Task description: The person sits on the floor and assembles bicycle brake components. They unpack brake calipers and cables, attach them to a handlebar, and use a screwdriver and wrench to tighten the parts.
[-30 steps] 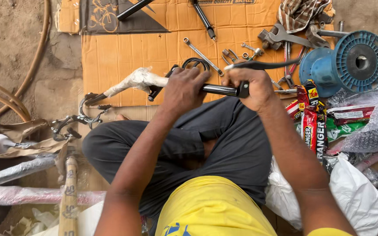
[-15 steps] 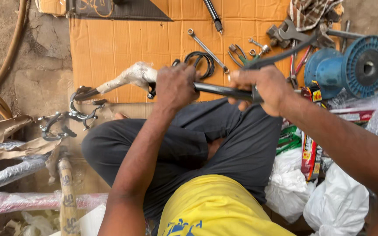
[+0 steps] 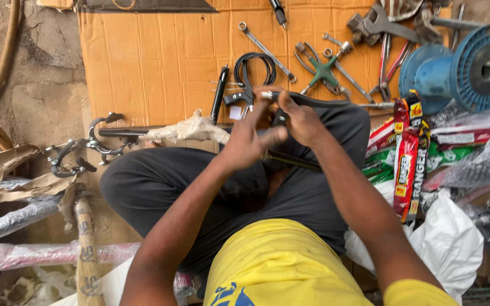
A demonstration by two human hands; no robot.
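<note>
Over our lap we hold a black handlebar (image 3: 313, 102), a curved metal tube that runs from between our hands out to the right, with a brake lever (image 3: 239, 97) and its looped black cable (image 3: 256, 63) at the near end. We judge it stiff and moderately heavy, unlikely to bend or break, though bare painted tube may slip in a sweaty palm (the lever clamp and the bend give surer purchase than the smooth run). Our left hand (image 3: 248, 141) is curled loosely, fingers half closed and touching the tube's end near the lever; whether it truly clamps the bar we cannot tell, since the right hand covers the contact. Our right hand (image 3: 301, 122) is wrapped around the tube just beside it, fingers closed over the top. On the cardboard sheet (image 3: 154, 62) beyond lie a spanner (image 3: 265, 48), pliers (image 3: 389, 59) and a cross wrench (image 3: 324, 71), well apart from our hands, and a blue spool (image 3: 472, 68) stands to the right.
</note>
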